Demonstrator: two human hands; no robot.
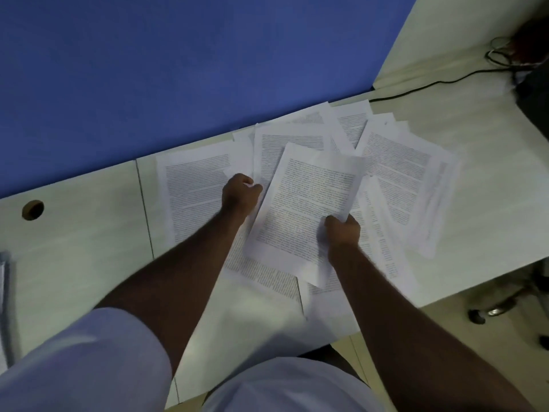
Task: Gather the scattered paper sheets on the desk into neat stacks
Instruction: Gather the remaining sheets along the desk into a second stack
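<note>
Several printed paper sheets (398, 171) lie fanned and overlapping across the pale desk (83, 263), against the blue partition. My right hand (341, 230) grips a small bundle of sheets (306, 200) by its lower right edge, lifted and tilted above the others. My left hand (240, 194) pinches the corner of a sheet (193, 188) at the left of the spread, just beside the held bundle. More sheets (267, 275) lie under my forearms toward the desk's near edge.
A round cable hole (32, 209) sits at the desk's left. A black cable (439, 83) runs along the back right toward a dark object (534, 105). A chair base (502, 307) stands on the floor right of the desk. More paper (4, 292) lies at the far left edge.
</note>
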